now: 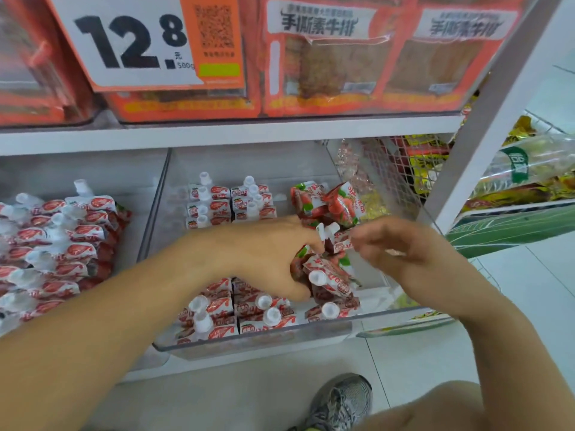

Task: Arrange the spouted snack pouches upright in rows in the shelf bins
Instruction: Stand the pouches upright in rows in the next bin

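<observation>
Red-and-white spouted snack pouches with white caps stand in rows in a clear shelf bin (249,340): one group at the back (230,203), another at the front (242,309). My left hand (267,256) grips a bunch of pouches (326,278) over the bin's right side. My right hand (401,244) pinches the corner of one pouch (339,241) just above that bunch. Loose pouches (326,203) lie tumbled at the back right of the bin.
A second clear bin (146,194) to the left holds several rows of the same pouches (59,244). Orange snack boxes (342,57) and a 12.8 price sign (137,42) fill the shelf above. A white upright post (485,119) stands right. My shoe (339,402) is on the floor below.
</observation>
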`<state>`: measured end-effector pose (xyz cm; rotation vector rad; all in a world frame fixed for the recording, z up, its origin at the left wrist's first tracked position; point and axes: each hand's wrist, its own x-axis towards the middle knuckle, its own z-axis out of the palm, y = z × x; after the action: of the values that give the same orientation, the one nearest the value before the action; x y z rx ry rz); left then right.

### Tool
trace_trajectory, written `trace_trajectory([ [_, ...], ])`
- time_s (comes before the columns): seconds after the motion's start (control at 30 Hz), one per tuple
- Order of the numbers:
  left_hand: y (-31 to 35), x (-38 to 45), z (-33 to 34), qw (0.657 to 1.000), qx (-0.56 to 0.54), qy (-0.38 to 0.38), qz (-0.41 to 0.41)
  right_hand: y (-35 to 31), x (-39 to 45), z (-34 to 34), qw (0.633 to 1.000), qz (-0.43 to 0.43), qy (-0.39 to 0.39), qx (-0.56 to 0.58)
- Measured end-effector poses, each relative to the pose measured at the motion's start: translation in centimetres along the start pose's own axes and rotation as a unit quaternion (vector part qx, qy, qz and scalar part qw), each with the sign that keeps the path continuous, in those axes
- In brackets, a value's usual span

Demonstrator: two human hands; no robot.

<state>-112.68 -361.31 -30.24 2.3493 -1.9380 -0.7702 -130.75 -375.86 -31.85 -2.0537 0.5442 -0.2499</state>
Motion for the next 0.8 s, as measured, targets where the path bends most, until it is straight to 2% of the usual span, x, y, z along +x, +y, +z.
trace_trajectory([
  [0.03, 0.1, -0.2, 0.2, 1.0, 0.01, -0.001, -0.001, 0.0, 0.6, 0.0, 0.998, 0.023, 0.029, -0.049],
  [0.07, 0.1, -0.3, 0.5, 1.0, 0.014, -0.001, -0.005, 0.1, 1.3, 0.1, 0.991, 0.057, 0.023, -0.117],
  [0.17, 0.1, -0.8, 1.1, 1.0, 0.007, 0.018, -0.013, 0.4, 3.2, 1.1, 0.947, 0.153, -0.084, -0.27],
  [0.23, 0.3, -0.6, 1.4, 0.998, 0.007, 0.055, -0.001, 0.5, 4.3, 1.8, 0.941, 0.198, -0.127, -0.244],
  [0.33, 0.3, -0.2, 2.0, 0.995, -0.02, 0.093, 0.022, 0.8, 5.1, 2.5, 0.945, 0.264, -0.154, -0.113],
  [0.5, 0.0, -0.5, 1.6, 0.99, -0.034, 0.132, 0.033, 1.1, 5.2, 2.3, 0.939, 0.25, -0.172, -0.161],
  [0.6, -0.1, -0.9, 1.5, 0.99, -0.014, 0.137, 0.042, 0.8, 4.8, 2.3, 0.936, 0.21, -0.166, -0.228],
  [0.8, 0.4, -0.7, 2.3, 0.98, 0.011, 0.181, 0.076, 0.8, 1.9, 0.9, 0.974, 0.117, -0.055, -0.186],
])
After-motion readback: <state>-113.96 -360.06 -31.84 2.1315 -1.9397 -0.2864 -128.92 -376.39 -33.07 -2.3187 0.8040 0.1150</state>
